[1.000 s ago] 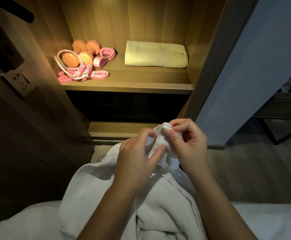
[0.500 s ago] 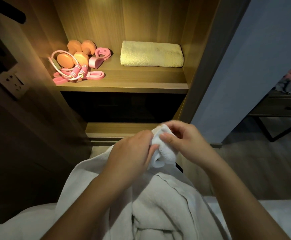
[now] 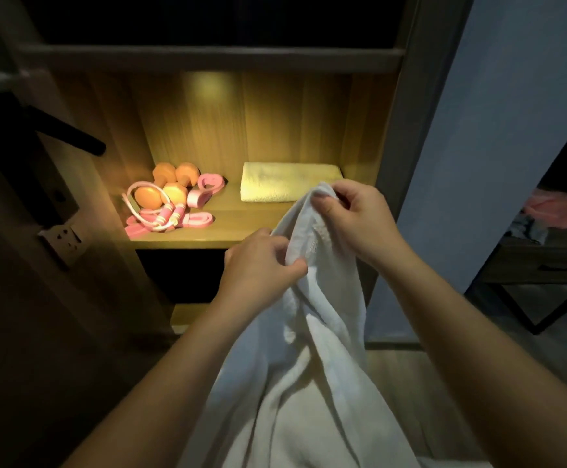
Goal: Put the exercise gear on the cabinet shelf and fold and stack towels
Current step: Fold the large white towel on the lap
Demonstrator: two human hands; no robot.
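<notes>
Your right hand (image 3: 353, 221) is curled tight: thumb and bent fingers pinch the top corner of the white towel (image 3: 309, 366), in front of the shelf (image 3: 241, 224) at its right end. Your left hand (image 3: 258, 265) is also curled and pinches the towel's hem between thumb and forefinger, just below the shelf's front edge. The two hands are close together with a short run of hem between them.

Hard to see:
- The left fingertips are behind the cloth.
- The towel's lower end is cut off by the bottom of the frame.
- The bays above and below the shelf are too dark to read.
- The near right corner of the folded towel (image 3: 282, 182) is hidden by the white towel and your right hand.

Orientation:
- The white towel hangs bunched in long folds. Its long axis runs from the shelf's right end down toward you.
- The folded towel lies flat on the right half of the shelf, long axis parallel to the front edge.
- The dumbbells (image 3: 170, 187) sit side by side on the left half of the shelf, axes roughly front to back.
- The jump rope (image 3: 160, 217) is looped over the dumbbells, handles toward the front edge.
- The pink band (image 3: 204, 194) touches the dumbbells on their right.
</notes>
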